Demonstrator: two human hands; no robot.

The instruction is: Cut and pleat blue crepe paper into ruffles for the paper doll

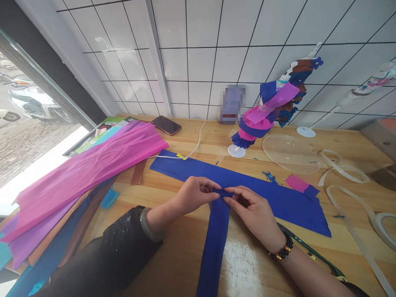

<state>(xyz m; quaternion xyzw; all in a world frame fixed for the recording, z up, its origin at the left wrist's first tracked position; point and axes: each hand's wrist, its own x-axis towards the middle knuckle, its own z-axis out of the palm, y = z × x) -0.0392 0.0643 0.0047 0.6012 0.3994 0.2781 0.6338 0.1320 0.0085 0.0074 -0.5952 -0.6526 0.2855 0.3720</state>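
Between my two hands the top edge of a narrow blue strip (216,243) is pinched, and its tail runs down toward me over the wood. My left hand (198,193) has thumb and fingertips closed on the strip's left side; a grey bangle circles that wrist. From the right, my right hand (253,208) pinches the same edge, its fingertips close to the left ones. The edge looks folded there. Behind the hands lies a wide blue sheet (266,189), stretched diagonally across the table.
Pink sheets (93,169) and other coloured sheets cover the left side. A phone (167,125) and white cable lie behind. A layered paper figure (260,111) stands at the back right. White tape (355,206) curls at the right; a dark green tool (312,251) lies beneath my right forearm.
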